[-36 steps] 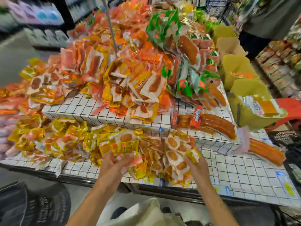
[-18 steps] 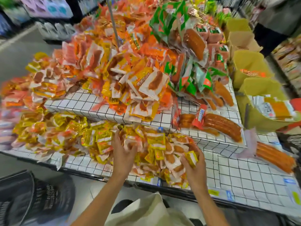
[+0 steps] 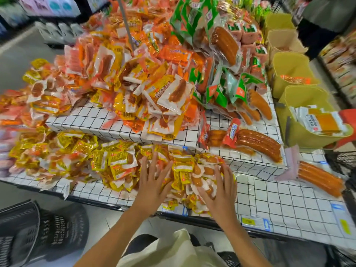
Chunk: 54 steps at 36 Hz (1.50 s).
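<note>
A heap of small yellow sausage packets (image 3: 115, 162) lies along the lower tier of a white grid-patterned display stand (image 3: 279, 201). My left hand (image 3: 154, 184) rests flat on the heap with its fingers spread and straight. My right hand (image 3: 219, 191) lies palm down on the heap's right end, fingers straight, pressing the packets. Neither hand holds a packet.
On the upper tier sits a big pile of orange and yellow sausage packs (image 3: 154, 89), with green packs (image 3: 221, 74) to its right. Large sausage packs (image 3: 256, 143) lie at right, near yellow-green bins (image 3: 300, 116). A black basket (image 3: 38, 232) stands lower left; a cream bag (image 3: 173, 251) hangs below me.
Both hands have let go of the packets they gripped a second ago, moved forward onto the heap, and now lie flat on it with fingers spread.
</note>
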Available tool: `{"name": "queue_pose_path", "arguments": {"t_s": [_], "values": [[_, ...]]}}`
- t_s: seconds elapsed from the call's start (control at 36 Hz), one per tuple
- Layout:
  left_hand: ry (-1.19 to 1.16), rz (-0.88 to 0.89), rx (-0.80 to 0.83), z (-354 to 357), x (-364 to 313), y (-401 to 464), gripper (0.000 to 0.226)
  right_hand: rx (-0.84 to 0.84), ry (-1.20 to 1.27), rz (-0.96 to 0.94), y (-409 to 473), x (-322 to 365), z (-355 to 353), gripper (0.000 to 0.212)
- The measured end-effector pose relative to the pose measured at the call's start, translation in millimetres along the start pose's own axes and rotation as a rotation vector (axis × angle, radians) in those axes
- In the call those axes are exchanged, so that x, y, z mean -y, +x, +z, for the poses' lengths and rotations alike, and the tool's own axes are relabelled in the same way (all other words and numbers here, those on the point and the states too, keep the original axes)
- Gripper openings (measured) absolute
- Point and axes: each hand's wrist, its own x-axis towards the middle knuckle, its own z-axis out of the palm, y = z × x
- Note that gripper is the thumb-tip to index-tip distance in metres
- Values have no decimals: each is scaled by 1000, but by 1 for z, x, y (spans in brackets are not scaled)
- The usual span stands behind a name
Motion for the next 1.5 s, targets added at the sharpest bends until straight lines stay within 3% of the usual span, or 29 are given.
{"name": "queue_pose_path", "arguments": {"t_s": [0.11,0.25,0.39,0.67,0.81,1.03,1.17,1.25,1.33,1.5], "values": [[11,7,34,1,4,2,59,48,0,4,10,-3,-6,86],[-159,-9,29,-12,9,1,53,96,3,28,3,0,-17,84],[-226,34,83,-29,21,-13,56,24,110,32,-16,10,-23,81],[-339,214,169,-55,62,-73,59,-22,183,329,-118,77,-1,70],[-386,224,246,-54,82,-121,50,-32,207,436,-184,113,33,58],[-401,201,526,-37,103,-202,52,101,192,643,-296,143,73,56],[-341,208,631,-24,92,-224,44,83,243,703,-356,143,64,63],[-311,247,642,-15,79,-234,39,73,237,781,-386,135,56,51],[-279,303,659,-2,63,-246,39,110,267,837,-414,122,41,53],[-194,355,785,28,8,-275,41,-25,303,925,-484,99,-6,44]]}}
